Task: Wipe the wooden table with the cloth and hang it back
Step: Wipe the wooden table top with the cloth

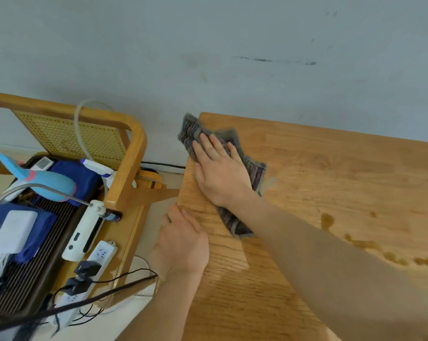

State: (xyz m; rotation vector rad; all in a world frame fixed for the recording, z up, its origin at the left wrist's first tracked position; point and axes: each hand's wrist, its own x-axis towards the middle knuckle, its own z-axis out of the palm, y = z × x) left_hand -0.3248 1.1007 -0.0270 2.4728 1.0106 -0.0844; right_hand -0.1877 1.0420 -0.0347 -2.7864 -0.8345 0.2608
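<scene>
Soft even daylight (edges warped)

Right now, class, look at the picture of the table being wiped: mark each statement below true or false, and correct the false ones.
1. The right hand presses the striped cloth flat on the wooden table. True.
2. The left hand holds a spray bottle. False: it rests empty at the table's left edge.
3. Wet spots remain right of the arm. True.
4. The cloth lies at the table's centre. False: it is near the far left corner.
</scene>
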